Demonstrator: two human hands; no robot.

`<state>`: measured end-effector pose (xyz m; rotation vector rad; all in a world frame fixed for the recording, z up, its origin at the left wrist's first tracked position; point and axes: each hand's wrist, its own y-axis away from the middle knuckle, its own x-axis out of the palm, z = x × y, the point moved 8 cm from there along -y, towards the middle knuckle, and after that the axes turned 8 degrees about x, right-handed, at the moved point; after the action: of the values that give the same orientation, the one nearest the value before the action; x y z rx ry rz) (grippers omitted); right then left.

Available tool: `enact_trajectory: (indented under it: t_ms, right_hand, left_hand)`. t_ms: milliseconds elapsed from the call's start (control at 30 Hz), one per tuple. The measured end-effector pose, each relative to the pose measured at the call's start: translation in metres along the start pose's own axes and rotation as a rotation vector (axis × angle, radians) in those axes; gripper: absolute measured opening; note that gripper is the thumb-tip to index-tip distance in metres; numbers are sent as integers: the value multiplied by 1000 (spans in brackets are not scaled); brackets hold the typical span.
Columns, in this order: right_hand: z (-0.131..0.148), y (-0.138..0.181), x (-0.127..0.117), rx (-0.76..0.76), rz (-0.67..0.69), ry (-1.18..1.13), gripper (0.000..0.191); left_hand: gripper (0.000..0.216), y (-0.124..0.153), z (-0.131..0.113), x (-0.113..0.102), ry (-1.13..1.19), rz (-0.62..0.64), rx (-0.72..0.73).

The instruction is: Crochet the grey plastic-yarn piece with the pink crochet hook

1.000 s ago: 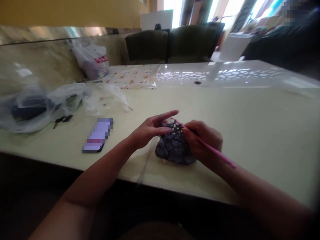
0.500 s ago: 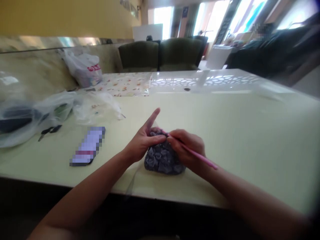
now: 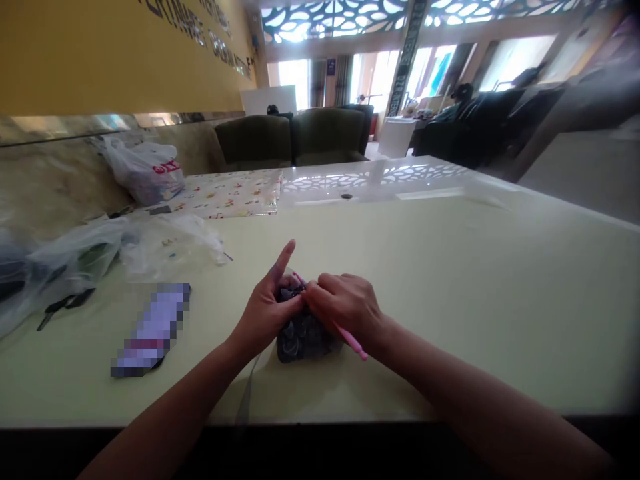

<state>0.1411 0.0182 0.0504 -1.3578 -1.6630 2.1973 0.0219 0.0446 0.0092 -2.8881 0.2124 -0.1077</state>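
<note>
A dark grey crocheted piece [image 3: 305,340] with a ruffled, petal-like surface rests on the pale table. My left hand [image 3: 267,307] pinches its upper edge between thumb and curled fingers, while the index finger points up. In my right hand [image 3: 345,303] is a pink crochet hook [image 3: 353,343]; its tip shows above the top edge of the grey piece, close to my left thumb. A thin greyish strand [image 3: 246,393] runs from beneath my left hand down to the table's front edge. My right hand hides part of the piece.
A phone [image 3: 153,327] lies on the table at the left, with keys [image 3: 65,303] beyond it. Clear plastic bags [image 3: 165,243] spread behind. A white carrier bag [image 3: 145,170] leans by the wall near a patterned sheet [image 3: 235,190]. Dark chairs [image 3: 327,137] stand at the far side.
The view has tilted up and shifted right. My right hand has turned over the hook, now covering its middle, and the hook points more steeply down. My left hand keeps its hold on the crocheted piece.
</note>
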Motion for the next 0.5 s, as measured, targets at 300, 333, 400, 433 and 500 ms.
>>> enact_trajectory:
  t_ms: [300, 333, 400, 433, 500]
  right_hand:
    - [-7, 2, 3, 33, 116, -458, 27]
    - [-8, 2, 6, 37, 167, -501, 28]
    - [-8, 1, 9, 46, 223, -470, 31]
    - [-8, 0, 7, 41, 207, -401, 31]
    - [-4, -1, 2, 9, 121, -216, 29]
  left_hand:
    - [108, 2, 3, 3, 152, 245, -90]
    - [108, 2, 2, 2, 130, 255, -85]
    - [107, 1, 0, 0, 89, 238, -72]
    - [107, 1, -1, 0, 81, 223, -72]
    - [106, 0, 0, 1, 74, 182, -71]
